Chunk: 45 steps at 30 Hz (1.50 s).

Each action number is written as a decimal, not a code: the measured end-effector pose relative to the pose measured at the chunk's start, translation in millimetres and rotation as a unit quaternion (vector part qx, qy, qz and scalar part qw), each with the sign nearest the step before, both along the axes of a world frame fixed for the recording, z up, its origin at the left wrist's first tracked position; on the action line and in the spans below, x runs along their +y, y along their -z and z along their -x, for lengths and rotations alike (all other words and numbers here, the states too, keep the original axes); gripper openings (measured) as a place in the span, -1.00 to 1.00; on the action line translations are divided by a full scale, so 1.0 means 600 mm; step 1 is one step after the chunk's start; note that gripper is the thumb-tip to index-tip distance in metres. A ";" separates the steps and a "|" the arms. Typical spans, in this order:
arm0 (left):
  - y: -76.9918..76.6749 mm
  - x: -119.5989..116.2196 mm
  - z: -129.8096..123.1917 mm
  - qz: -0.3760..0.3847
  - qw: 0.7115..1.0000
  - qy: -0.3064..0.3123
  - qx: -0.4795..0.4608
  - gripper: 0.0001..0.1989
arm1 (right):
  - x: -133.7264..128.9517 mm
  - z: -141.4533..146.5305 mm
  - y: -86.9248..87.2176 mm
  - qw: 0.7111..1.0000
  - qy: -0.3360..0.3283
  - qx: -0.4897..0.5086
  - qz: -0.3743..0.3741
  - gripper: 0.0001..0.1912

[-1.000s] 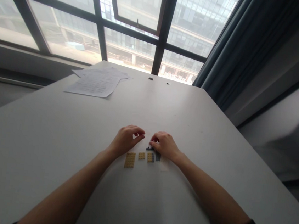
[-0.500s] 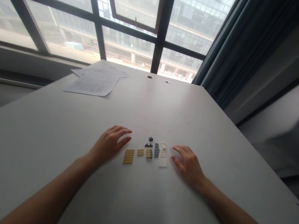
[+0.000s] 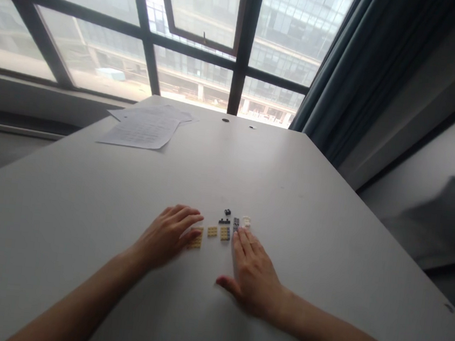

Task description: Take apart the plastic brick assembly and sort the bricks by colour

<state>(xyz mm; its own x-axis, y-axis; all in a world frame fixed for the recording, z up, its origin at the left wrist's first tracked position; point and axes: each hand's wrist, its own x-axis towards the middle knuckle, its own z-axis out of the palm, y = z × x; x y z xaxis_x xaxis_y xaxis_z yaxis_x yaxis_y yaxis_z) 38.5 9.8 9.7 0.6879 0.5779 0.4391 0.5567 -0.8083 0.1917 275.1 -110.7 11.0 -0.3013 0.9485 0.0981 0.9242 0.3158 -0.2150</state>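
Note:
Small building bricks lie in a cluster on the white table. My left hand is open, its thumb and fingers over the edge of a larger tan plate. Beside that plate are a small tan piece and a tan-and-grey piece. Two small black pieces sit behind them. My right hand lies open, thumb spread, fingertips at the grey pieces and just in front of a white piece. The hand hides the rest of the white and grey pieces.
Printed sheets of paper lie at the table's far left. Two round spots show near the far edge of the white table. Beyond are windows and a dark curtain at the right.
My right hand has moved left onto the grey and white pieces and spread its thumb. My left hand has shifted slightly down and right, partly over the larger tan plate.

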 end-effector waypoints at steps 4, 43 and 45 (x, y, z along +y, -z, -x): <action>0.004 0.000 0.000 -0.001 1.000 0.007 0.007 -0.71 | 0.002 0.005 0.005 0.999 -0.005 -0.006 0.041 -0.01; 0.013 0.009 0.006 0.015 0.999 0.013 0.043 -0.70 | -0.030 -0.307 0.023 0.993 0.013 -0.022 -0.114 -0.21; 0.014 0.009 0.006 0.018 0.999 0.014 0.044 -0.70 | -0.015 -0.274 0.009 0.992 0.014 -0.007 -0.124 -0.31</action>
